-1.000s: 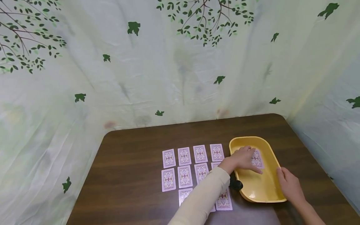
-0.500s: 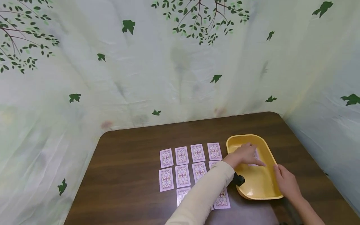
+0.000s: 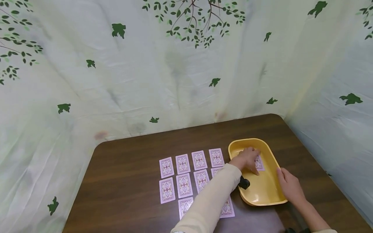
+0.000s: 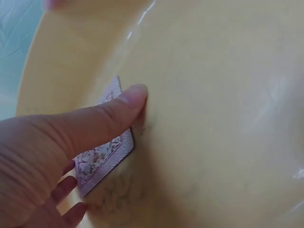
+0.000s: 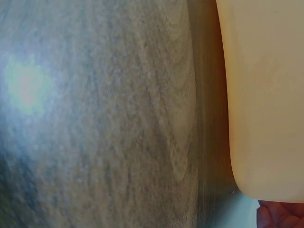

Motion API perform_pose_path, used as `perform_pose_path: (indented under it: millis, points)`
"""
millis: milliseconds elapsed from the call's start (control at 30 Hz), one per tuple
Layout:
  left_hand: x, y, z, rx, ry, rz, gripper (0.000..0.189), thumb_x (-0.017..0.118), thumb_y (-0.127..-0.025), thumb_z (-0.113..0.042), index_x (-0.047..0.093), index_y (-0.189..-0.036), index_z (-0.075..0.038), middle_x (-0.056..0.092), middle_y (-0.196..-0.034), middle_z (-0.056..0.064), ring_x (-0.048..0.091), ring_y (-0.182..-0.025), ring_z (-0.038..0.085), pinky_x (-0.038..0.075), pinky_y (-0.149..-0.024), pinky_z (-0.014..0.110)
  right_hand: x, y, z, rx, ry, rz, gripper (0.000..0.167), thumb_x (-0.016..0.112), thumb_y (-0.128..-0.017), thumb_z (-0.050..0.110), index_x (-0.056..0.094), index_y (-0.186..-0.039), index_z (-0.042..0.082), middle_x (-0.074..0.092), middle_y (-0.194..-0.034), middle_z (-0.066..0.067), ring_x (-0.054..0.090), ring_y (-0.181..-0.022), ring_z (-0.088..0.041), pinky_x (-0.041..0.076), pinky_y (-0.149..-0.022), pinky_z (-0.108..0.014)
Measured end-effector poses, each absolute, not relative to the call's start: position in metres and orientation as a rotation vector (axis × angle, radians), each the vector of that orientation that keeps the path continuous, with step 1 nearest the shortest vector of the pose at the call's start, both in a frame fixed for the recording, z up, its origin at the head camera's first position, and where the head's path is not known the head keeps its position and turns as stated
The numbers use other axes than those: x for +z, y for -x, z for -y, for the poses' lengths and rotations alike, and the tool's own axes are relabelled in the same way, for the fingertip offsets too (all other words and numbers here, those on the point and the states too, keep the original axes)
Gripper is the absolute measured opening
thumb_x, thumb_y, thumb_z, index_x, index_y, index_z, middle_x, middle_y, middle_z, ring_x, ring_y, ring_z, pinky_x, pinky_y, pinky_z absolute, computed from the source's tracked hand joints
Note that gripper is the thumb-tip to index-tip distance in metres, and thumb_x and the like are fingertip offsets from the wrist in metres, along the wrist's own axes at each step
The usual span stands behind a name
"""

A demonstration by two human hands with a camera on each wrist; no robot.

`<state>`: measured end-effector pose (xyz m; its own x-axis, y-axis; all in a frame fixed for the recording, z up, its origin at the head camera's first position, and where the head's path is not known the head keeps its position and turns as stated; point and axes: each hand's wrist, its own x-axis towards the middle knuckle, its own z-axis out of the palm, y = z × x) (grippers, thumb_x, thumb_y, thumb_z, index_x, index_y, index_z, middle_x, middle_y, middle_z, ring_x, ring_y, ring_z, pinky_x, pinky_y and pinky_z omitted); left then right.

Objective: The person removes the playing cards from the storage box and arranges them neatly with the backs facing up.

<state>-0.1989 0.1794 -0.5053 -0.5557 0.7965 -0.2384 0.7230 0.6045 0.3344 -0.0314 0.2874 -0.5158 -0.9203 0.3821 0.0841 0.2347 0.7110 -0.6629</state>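
A shallow yellow plastic basin (image 3: pixel 263 191) stands on the right part of the table. On its floor lies a playing card (image 3: pixel 260 164), patterned purple back up. My left hand (image 3: pixel 248 159) reaches over the near-left rim into the basin, thumb and fingers spread at either end of this card. In the left wrist view the straight thumb crosses over the card (image 4: pixel 107 159), and the fingertips are at its far side. With thumb over the rim, my right hand (image 3: pixel 292 187) grips the basin's right side. Some of its fingers (image 5: pixel 280 216) show below the basin in the right wrist view.
Left of the basin, several matching cards (image 3: pixel 184 185) lie face down in rows on the dark wooden table (image 3: pixel 125 181). My left sleeve (image 3: pixel 209 200) covers part of them. A leaf-printed curtain (image 3: pixel 180 74) hangs behind the table.
The head view has shifted, so the scene sits further left. My left hand has drawn back slightly to the left, its thumb now nearer the card, more of which shows. My right hand keeps its grip.
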Motion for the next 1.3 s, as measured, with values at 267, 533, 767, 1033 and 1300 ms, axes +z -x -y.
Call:
perform_pose_path:
  millis: [267, 533, 767, 1033, 1300]
  points:
    - [-0.504, 0.198, -0.179, 0.213, -1.114, -2.576, 0.097, 0.088, -0.05, -0.043, 0.042, -0.135, -0.033, 0.041, -0.112, -0.001, 0.036, -0.101, 0.015, 0.032, -0.083, 0.032, -0.515, 0.033, -0.285, 1.016, 0.496, 2.694, 0.041, 0.029, -0.101, 0.028, 0.053, -0.107, -0.005, 0.051, -0.073, -0.009, 0.045, -0.061, -0.02, 0.037, -0.055, -0.034]
    - [-0.498, 0.191, -0.177, 0.233, -1.13, -2.578, 0.098, 0.09, -0.051, -0.035, 0.04, -0.135, -0.031, 0.035, -0.119, 0.003, 0.037, -0.102, 0.016, 0.035, -0.085, 0.027, -0.515, 0.032, -0.283, 1.015, 0.501, 2.683, 0.04, 0.03, -0.101, 0.026, 0.053, -0.108, -0.006, 0.055, -0.078, -0.013, 0.048, -0.064, -0.023, 0.038, -0.057, -0.036]
    - [-0.493, 0.18, -0.178, -0.092, -1.299, -2.656, 0.086, 0.085, -0.055, -0.041, 0.045, -0.13, -0.036, 0.037, -0.117, 0.003, 0.04, -0.101, 0.018, 0.041, -0.066, 0.021, -0.517, 0.031, -0.283, 0.991, 0.482, 2.678, 0.039, 0.031, -0.101, 0.024, 0.054, -0.109, -0.007, 0.058, -0.086, -0.019, 0.051, -0.07, -0.028, 0.04, -0.06, -0.039]
    - [-0.491, 0.175, -0.181, -0.403, -1.337, -2.661, 0.068, 0.078, -0.06, -0.05, 0.052, -0.122, -0.046, 0.039, -0.115, -0.002, 0.038, -0.098, 0.015, 0.042, -0.06, 0.02, -0.518, 0.03, -0.283, 0.973, 0.449, 2.659, 0.037, 0.032, -0.1, 0.022, 0.054, -0.107, -0.008, 0.059, -0.089, -0.024, 0.053, -0.072, -0.032, 0.041, -0.062, -0.045]
    - [-0.489, 0.177, -0.182, -0.232, -1.313, -2.607, 0.067, 0.077, -0.064, -0.05, 0.051, -0.125, -0.039, 0.04, -0.117, -0.003, 0.037, -0.102, 0.015, 0.041, -0.064, 0.022, -0.516, 0.032, -0.285, 0.959, 0.451, 2.663, 0.039, 0.032, -0.1, 0.022, 0.054, -0.106, -0.009, 0.058, -0.091, -0.026, 0.053, -0.073, -0.034, 0.041, -0.063, -0.047]
